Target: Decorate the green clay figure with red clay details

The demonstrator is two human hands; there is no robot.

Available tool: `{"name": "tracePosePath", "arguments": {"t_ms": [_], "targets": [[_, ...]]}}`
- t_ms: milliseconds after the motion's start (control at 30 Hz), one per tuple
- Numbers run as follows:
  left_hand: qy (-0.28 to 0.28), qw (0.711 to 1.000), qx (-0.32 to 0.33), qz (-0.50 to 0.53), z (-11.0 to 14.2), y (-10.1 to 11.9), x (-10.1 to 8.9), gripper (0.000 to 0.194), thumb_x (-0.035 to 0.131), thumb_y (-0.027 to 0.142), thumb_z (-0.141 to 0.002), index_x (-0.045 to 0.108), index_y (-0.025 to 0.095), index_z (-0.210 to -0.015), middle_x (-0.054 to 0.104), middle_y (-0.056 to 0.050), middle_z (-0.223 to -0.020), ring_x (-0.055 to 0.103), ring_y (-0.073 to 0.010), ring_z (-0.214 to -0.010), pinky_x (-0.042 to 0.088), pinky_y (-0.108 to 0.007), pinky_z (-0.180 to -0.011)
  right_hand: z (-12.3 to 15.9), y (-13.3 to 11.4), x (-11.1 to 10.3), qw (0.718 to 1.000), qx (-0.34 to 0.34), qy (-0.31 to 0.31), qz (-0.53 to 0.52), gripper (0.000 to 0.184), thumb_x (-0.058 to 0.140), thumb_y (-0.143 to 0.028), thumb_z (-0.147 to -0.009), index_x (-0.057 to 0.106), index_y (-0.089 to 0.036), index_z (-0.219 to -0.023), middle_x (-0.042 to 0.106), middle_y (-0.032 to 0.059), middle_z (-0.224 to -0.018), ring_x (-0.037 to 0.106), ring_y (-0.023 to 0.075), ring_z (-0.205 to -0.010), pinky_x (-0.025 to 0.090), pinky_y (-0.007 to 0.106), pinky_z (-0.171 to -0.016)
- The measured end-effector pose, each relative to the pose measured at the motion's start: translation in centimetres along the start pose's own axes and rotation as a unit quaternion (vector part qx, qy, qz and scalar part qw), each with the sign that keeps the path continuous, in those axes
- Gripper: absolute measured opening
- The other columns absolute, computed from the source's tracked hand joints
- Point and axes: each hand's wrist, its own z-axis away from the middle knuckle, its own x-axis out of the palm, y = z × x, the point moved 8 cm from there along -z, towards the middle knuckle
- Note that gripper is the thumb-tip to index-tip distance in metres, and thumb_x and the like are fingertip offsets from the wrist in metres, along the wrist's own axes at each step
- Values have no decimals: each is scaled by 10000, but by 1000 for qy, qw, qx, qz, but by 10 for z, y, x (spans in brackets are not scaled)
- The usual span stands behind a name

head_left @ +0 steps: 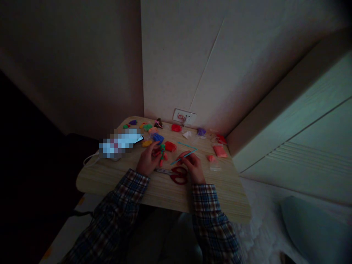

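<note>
My left hand (pixel 148 159) is closed around a small clay figure (pixel 162 151), which stands upright between the fingers. It has a green head and body with pinkish-red limbs. Pinched in my right hand (pixel 191 165) is a thin blue stick (pixel 187 154), its tip pointing left toward the figure. A second blue length (pixel 187 145) meets its far end at an angle; whether the two are joined I cannot tell. Scissors (pixel 178 175) with red handles lie on the table between my hands, blades to the left.
Coloured clay lumps surround my hands on the wooden table (pixel 220 194): blue (pixel 158 138), red (pixel 170 146), yellow (pixel 146 143) and purple (pixel 201 131). Pink packets (pixel 220 151) lie at the right. A phone with a blurred screen (pixel 121 143) stands left. Behind is a wall socket (pixel 184 116).
</note>
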Motion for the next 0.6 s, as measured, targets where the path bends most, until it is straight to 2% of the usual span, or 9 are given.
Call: {"name": "tracePosePath", "arguments": {"t_ms": [200, 600], "targets": [[8, 1000, -4, 5, 0, -3, -1, 468, 621, 171, -830, 547, 169, -1292, 703, -137, -1169, 687, -250, -1061, 560, -430, -941, 0, 1, -1, 1000, -3, -2, 5, 267, 609, -345, -959, 616, -164, -1155, 654, 64, -1110, 663, 185, -898, 581, 370, -763], [15, 1000, -4, 24, 2, -5, -5, 364, 599, 246, -861, 580, 176, -1217, 722, -104, -1056, 710, -223, -955, 611, -363, -814, -3, 4, -2, 1000, -1, -12, 6, 275, 608, -345, -960, 611, -165, -1168, 651, 68, -1126, 663, 190, -912, 581, 376, -772]]}}
